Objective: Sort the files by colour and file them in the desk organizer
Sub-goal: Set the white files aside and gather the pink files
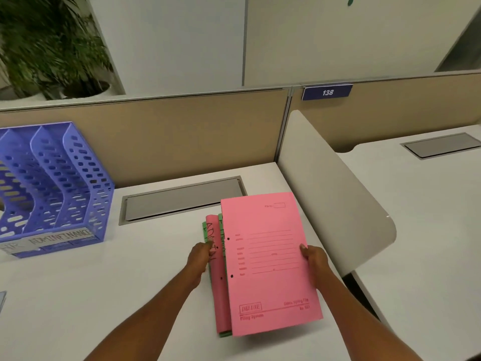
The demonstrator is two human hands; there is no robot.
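Note:
A pink file [270,267] with printed lines lies uppermost on a small stack on the white desk. My right hand [313,261] grips its right edge, thumb on top. Beneath it show a second pink file [218,272] with handwriting and green files [205,230] at the stack's left edge. My left hand [199,259] holds the stack's left side, fingers against the lower files. The blue desk organizer [52,188] stands at the far left with several perforated slots and a label strip reading HR, ADMIN, FINANCE.
A grey cable hatch [179,201] is set into the desk behind the stack. A white curved divider [333,194] rises on the right, with a neighbouring desk beyond it. A tan partition [166,136] runs along the back, and a potted plant [49,45] stands behind it.

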